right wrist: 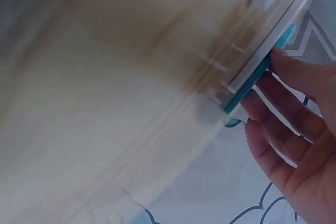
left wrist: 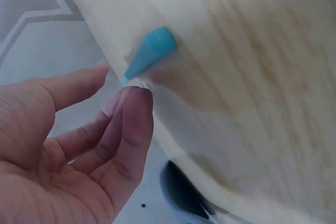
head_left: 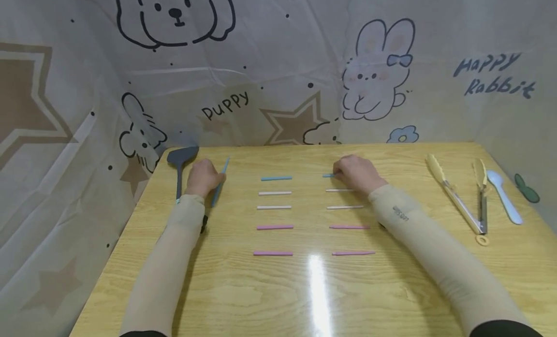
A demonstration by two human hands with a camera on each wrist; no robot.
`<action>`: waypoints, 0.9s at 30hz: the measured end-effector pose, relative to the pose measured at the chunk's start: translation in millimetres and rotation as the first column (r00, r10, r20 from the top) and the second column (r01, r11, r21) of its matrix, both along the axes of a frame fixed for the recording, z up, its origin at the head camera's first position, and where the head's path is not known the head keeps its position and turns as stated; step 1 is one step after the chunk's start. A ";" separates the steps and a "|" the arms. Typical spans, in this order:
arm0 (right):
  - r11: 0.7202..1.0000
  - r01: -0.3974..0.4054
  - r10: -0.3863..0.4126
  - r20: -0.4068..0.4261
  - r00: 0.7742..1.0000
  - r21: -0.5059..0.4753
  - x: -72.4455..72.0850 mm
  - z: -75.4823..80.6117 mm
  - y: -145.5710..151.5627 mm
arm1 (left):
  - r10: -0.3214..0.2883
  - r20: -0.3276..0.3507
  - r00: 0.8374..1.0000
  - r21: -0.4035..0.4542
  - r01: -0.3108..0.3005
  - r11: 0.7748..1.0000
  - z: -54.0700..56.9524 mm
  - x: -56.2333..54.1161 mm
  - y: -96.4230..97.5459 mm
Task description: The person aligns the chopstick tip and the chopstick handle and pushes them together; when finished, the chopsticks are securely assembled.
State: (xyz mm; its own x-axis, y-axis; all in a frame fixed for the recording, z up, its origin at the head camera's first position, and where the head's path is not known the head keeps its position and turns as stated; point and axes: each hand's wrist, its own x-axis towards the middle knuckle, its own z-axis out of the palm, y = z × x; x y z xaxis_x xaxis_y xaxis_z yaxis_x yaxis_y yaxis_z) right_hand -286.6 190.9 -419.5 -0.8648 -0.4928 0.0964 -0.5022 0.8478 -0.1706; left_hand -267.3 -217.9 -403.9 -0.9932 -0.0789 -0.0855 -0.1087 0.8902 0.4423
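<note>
My left hand is at the back left of the table, beside a slanted blue stick. In the left wrist view its thumb and fingertips stand apart, with the narrow-looking far end of that stick at the gap between them. My right hand pinches another blue stick between thumb and fingers at the back of the right column; in the head view only its left end shows. Right in front of it lies a white stick, partly covered by the hand. Across from it, a third blue stick heads the left column.
Below lie white sticks and pink sticks in two columns. A grey spatula lies by my left hand. Tongs and a light blue spoon are at the right. A printed cloth hangs behind the table.
</note>
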 end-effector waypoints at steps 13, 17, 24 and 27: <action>0.997 -0.001 0.003 -0.026 1.000 0.080 1.5 1.9 -4.5 | -0.124 -0.190 0.974 -0.127 0.100 0.987 13.6 1.9 42.6; 0.996 0.000 0.003 -0.030 1.000 0.094 1.1 2.2 -1.6 | -0.277 -0.168 0.946 -0.114 0.261 0.959 15.4 -2.5 66.4; 0.995 0.009 -0.006 -0.028 1.000 0.099 2.1 6.7 1.3 | -0.486 -0.094 0.869 -0.149 0.470 0.870 6.2 -7.4 104.1; 0.995 -0.002 0.007 -0.043 0.999 0.101 4.1 11.2 -0.1 | -0.520 -0.096 0.849 -0.175 0.500 0.848 -2.8 -10.0 111.9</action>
